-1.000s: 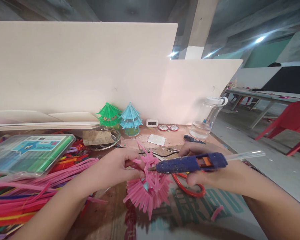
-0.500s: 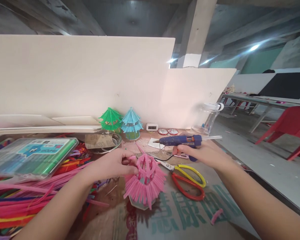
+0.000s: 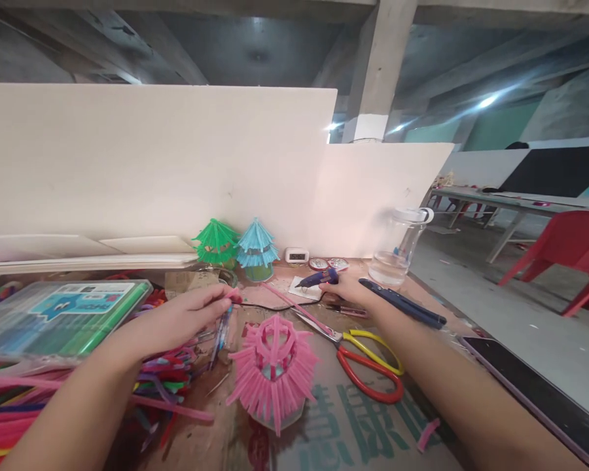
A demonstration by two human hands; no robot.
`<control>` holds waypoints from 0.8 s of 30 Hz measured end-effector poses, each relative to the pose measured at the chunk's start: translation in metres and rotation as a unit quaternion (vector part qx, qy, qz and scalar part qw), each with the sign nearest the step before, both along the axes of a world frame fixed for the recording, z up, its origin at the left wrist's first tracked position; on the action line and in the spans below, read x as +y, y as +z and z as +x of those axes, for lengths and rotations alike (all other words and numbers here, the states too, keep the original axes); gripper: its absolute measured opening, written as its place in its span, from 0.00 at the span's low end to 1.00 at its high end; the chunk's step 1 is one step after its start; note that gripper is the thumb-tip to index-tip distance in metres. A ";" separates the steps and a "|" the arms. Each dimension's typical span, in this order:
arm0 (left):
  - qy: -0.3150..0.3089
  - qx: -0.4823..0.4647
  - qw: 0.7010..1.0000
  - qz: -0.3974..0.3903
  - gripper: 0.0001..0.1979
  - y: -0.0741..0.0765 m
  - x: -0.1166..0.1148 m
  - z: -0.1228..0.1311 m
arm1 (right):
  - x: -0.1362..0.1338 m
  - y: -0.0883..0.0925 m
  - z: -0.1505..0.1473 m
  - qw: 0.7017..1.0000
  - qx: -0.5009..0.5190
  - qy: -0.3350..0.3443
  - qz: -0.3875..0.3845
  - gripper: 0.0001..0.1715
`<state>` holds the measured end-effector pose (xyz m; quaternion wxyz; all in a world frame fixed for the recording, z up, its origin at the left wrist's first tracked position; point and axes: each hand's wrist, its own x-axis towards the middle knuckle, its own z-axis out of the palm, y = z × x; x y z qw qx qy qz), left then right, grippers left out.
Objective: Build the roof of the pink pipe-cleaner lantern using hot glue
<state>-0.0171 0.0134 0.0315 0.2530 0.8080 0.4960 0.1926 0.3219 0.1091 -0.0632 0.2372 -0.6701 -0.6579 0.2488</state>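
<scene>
My right hand (image 3: 349, 289) is closed on the blue glue gun (image 3: 319, 278), now low over a small white paper (image 3: 297, 288) at the back of the table. At the left, my left hand (image 3: 196, 317) pinches a small pink pipe cleaner piece (image 3: 234, 294), partly covered by the fingers. Between my forearms the pink pipe cleaner pavilion (image 3: 275, 386) stands upright, touched by neither hand. Right of it lie scissors (image 3: 368, 366) with one yellow and one red handle. A long pink pipe cleaner (image 3: 294, 302) reaches across their blades.
Green (image 3: 216, 239) and light blue (image 3: 258, 245) pavilions stand at the back beside a small clock (image 3: 297, 255). A water bottle (image 3: 392, 252), blue pliers-like tool (image 3: 402, 303) and phone (image 3: 535, 399) are right. Left are a marker case (image 3: 63, 317) and loose pipe cleaners (image 3: 19, 418).
My left hand has let go of the pink pavilion and moved left and up. My right hand has lowered the glue gun away toward the white paper. The pavilion now stands alone.
</scene>
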 end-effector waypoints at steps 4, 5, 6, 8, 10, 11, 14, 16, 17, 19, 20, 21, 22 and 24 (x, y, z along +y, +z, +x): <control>0.034 -0.042 0.998 0.038 0.32 0.004 -0.004 0.007 | 0.008 -0.010 0.002 1.000 -0.009 0.015 0.008 0.20; 0.032 -0.056 0.997 0.042 0.31 0.005 -0.005 0.009 | 0.006 -0.010 0.004 1.000 -0.012 0.020 0.013 0.20; 0.035 -0.076 0.995 0.050 0.30 0.006 -0.008 0.011 | 0.003 -0.009 0.006 0.999 -0.016 0.026 0.018 0.20; 0.051 -0.124 0.988 0.074 0.28 0.008 -0.013 0.016 | -0.007 -0.003 0.012 0.999 -0.026 0.034 0.032 0.19; 0.063 -0.166 0.979 0.103 0.26 0.010 -0.019 0.020 | -0.020 0.008 0.020 0.997 -0.040 0.036 0.050 0.18; 0.060 -0.180 0.975 0.112 0.26 0.010 -0.023 0.023 | -0.027 0.015 0.025 0.996 -0.048 0.032 0.063 0.15; 0.033 -0.197 0.971 0.129 0.25 0.012 -0.036 0.032 | -0.051 0.042 0.032 0.991 -0.074 0.006 0.111 0.09; 0.026 -0.181 0.971 0.152 0.24 0.014 -0.044 0.039 | -0.073 0.062 0.025 0.984 -0.082 -0.010 0.158 0.13; 0.025 -0.168 0.971 0.170 0.23 0.014 -0.048 0.043 | -0.086 0.072 0.016 0.979 -0.079 -0.015 0.186 0.15; 0.020 -0.138 0.969 0.203 0.21 0.015 -0.055 0.050 | -0.116 0.090 -0.007 0.949 -0.050 0.023 0.312 0.14; 0.015 -0.125 0.969 0.214 0.21 0.015 -0.057 0.052 | -0.131 0.096 -0.020 0.920 -0.034 0.071 0.383 0.12; 0.008 -0.113 0.968 0.222 0.21 0.015 -0.059 0.055 | -0.144 0.101 -0.033 0.897 -0.029 0.126 0.423 0.10; -0.002 -0.106 0.968 0.229 0.21 0.015 -0.061 0.056 | -0.156 0.104 -0.044 0.875 -0.026 0.173 0.451 0.09; -0.024 -0.098 0.966 0.239 0.21 0.014 -0.064 0.058 | -0.169 0.105 -0.062 0.859 -0.026 0.233 0.455 0.07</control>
